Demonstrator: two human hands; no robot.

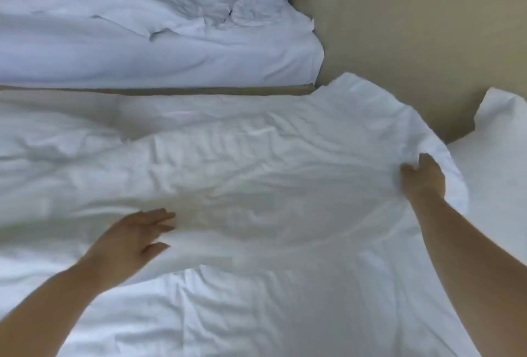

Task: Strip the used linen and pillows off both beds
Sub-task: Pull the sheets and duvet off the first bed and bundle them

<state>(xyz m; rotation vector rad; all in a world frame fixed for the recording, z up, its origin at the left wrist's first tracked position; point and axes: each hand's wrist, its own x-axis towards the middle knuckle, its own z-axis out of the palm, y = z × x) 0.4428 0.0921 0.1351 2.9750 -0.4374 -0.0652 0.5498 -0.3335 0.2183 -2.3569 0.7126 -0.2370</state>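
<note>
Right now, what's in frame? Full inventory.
sheet: 1, white, across near bed, right edge lifted
rumpled linen: 1 heap, white, on far bed, top left
pillow: 1, white, far right, beside the sheet
beige surface: 1, right of both beds; floor or wall, cannot tell
left hand: 1, fingers straight, rests on sheet, lower left
right hand: 1, grips sheet's lifted edge, right

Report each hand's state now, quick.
Left hand: open, fingers straight, on the white duvet.
Right hand: grips the duvet's edge.
</note>
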